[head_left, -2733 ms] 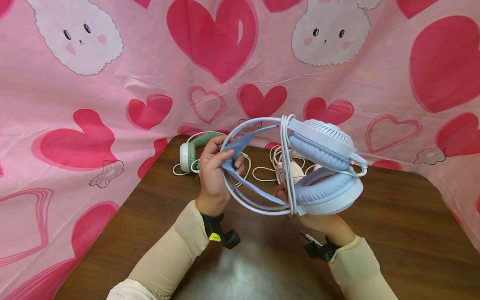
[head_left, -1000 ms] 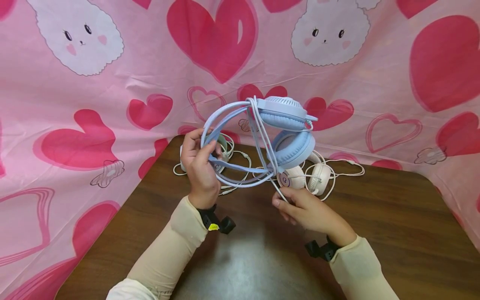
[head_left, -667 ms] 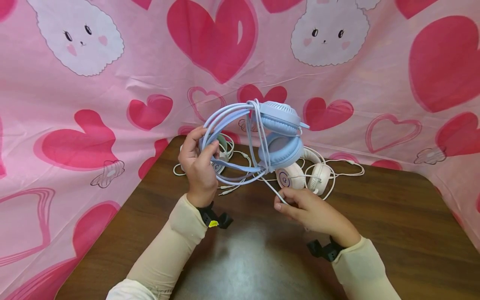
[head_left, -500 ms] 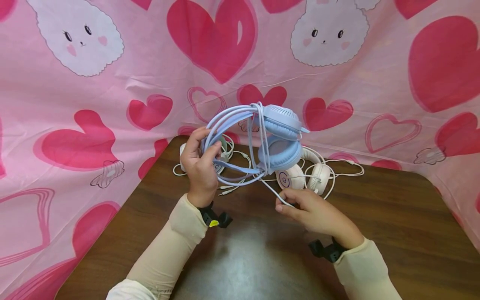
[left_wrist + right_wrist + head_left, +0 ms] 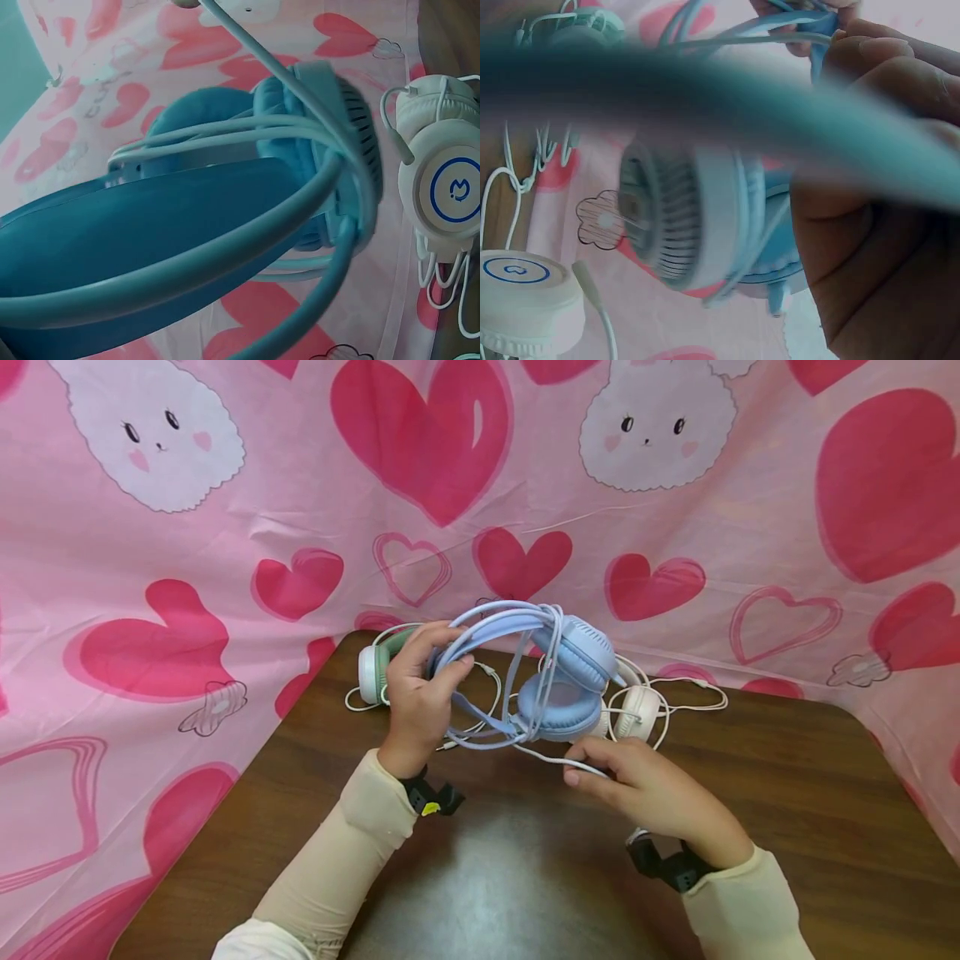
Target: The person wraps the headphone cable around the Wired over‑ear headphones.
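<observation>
While the left hand [image 5: 420,703] grips the pale-blue, round-cupped plastic headphones [image 5: 557,703] by their curved band [image 5: 491,628] above the brown wooden table [image 5: 510,893], apparently steadying them, the right hand [image 5: 660,789] pinches their thin white cord [image 5: 551,759].

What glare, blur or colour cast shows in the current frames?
Head: pale glare on the brown wooden table, low centre; left wrist: teal cast on the pale-blue padded headphones; right wrist: a blurred teal band crosses the frame, too out of focus to identify.
</observation>
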Tool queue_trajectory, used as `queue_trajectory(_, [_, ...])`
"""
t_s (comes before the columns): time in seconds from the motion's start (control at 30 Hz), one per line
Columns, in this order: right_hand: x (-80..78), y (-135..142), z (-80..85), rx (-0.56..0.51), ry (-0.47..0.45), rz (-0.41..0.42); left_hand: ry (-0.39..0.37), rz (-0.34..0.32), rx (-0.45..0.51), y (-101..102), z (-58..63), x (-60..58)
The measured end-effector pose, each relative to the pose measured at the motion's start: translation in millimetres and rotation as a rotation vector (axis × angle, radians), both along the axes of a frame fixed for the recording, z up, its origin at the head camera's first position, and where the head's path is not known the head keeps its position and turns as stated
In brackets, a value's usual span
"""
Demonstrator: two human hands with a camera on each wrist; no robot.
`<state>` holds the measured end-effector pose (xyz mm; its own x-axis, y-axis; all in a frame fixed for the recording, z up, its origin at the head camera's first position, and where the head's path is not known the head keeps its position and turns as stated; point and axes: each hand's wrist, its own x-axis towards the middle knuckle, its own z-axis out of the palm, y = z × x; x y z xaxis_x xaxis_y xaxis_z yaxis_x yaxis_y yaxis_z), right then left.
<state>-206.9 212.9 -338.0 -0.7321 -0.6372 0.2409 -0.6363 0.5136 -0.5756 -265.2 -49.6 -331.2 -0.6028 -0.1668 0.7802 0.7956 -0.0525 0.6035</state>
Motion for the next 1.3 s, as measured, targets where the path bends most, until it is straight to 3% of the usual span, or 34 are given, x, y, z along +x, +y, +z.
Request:
queue_trajectory(0.17, [1.8, 3, 2.9, -0.032, 0.018, 0.001, 0.012, -0.041, -0.097, 0, -1.1, -0.1])
queue_trajectory(0.37, [3.6, 5, 6.1, -0.067, 0.038, 0.025, 0.040, -0.041, -0.236, 0, -2.0, -0.9])
queue_trajectory(0.5, [5.4, 7, 8.6, -0.072, 0.014, 0.031, 0.052, -0.096, -0.280, 0, -2.2, -0.7])
queue_trajectory(0.7, [7.5, 10, 11.1, -0.092, 0.065, 0.033, 0.055, -0.183, -0.372, -1, -2.5, -0.5])
queue_trajectory(1.1, [10.4, 18, 15.2, -0.123, 0.138, 0.008, 0.045, -0.273, -0.470, -1, -5.2, -0.2])
queue_trajectory(1.3, [13.1, 21, 18.3, -0.142, 0.182, -0.022, 0.081, -0.345, -0.517, 0, -4.2, -0.4])
